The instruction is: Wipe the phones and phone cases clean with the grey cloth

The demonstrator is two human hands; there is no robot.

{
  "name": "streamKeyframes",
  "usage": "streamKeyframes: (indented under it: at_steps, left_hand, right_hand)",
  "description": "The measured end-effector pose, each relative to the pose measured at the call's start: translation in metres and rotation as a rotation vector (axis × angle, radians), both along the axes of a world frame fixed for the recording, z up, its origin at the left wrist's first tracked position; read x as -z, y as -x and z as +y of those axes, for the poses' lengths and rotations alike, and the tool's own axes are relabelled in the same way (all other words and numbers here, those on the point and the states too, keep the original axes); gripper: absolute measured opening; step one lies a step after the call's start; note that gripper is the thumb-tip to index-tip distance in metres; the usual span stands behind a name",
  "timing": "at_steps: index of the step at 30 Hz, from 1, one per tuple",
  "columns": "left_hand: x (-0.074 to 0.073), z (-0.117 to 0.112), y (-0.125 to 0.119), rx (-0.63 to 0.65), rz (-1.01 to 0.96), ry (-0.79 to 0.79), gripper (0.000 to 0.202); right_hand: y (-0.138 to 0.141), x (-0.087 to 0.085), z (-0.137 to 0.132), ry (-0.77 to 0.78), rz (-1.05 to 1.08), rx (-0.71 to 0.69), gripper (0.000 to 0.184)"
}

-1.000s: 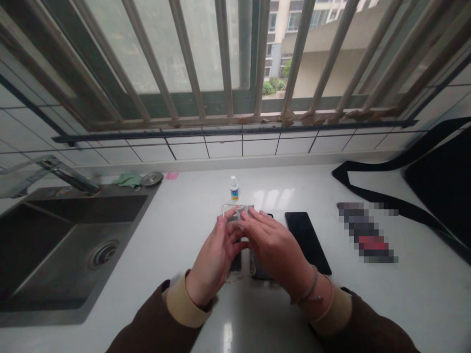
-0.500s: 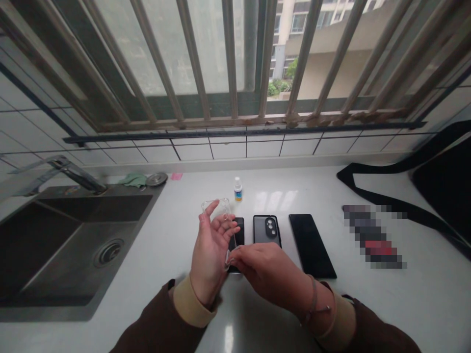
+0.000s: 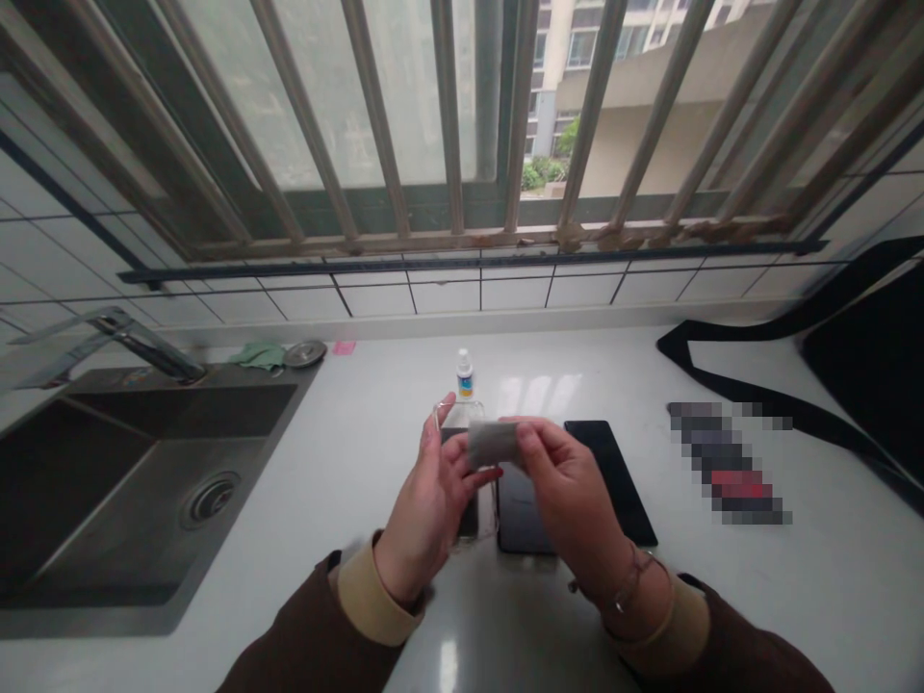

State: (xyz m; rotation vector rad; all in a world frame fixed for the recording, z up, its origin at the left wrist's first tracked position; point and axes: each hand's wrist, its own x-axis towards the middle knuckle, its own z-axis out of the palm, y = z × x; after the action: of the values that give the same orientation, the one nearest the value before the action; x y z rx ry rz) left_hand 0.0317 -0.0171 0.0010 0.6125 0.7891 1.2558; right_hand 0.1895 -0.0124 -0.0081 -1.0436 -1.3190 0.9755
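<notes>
My left hand (image 3: 429, 491) is closed on a clear phone case (image 3: 485, 525), holding it upright above the counter. In my right hand (image 3: 570, 486) a small grey cloth (image 3: 494, 445) is pinched between thumb and fingers. Motion blurs the cloth, which is close to the left fingertips and in front of the case. A dark phone (image 3: 469, 520) shows through the clear case. Partly behind my right hand lies a dark-edged phone case (image 3: 521, 520). Farther right, a black phone-like slab (image 3: 625, 486) lies flat, partly covered by that hand.
A small white spray bottle (image 3: 465, 377) stands behind the hands. At the left is a steel sink (image 3: 169, 616) with a faucet (image 3: 148, 346), a green cloth (image 3: 258, 355) and a drain lid (image 3: 305, 353) by its rim. A black strap (image 3: 743, 385) lies at the right beside a pixelated patch.
My right hand has moved up from the case's lower end, and the grey cloth now shows in it. The clear case has shifted right and turned in my left hand.
</notes>
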Motion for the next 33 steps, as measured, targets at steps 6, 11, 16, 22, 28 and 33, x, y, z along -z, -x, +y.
streamKeyframes:
  at_steps: [6,11,16,22,28,33]
  left_hand:
    - [0.001,-0.003,-0.005,0.118,-0.077,0.009,0.063]
    - [-0.005,0.002,0.003,-0.057,-0.034,0.057,0.059]
    - [-0.003,0.01,0.017,-0.089,-0.032,0.055,0.06]
    - [-0.006,0.011,0.013,-0.04,-0.098,0.106,0.056]
    - [-0.004,0.001,0.004,0.142,-0.067,0.082,0.061]
    - [0.001,-0.003,-0.004,0.137,-0.145,0.101,0.054]
  right_hand:
    - [-0.009,0.004,0.004,-0.511,-0.478,-0.038,0.038]
    - [0.009,0.012,-0.005,-0.636,-0.563,-0.315,0.025]
    - [0.011,0.002,-0.014,-0.494,-0.509,-0.477,0.02]
    - [-0.004,-0.011,-0.007,-0.114,-0.218,-0.142,0.026]
    - [-0.015,-0.008,-0.002,-0.407,-0.361,0.324,0.03]
    - [0.002,0.007,-0.004,-0.665,-0.572,-0.111,0.036]
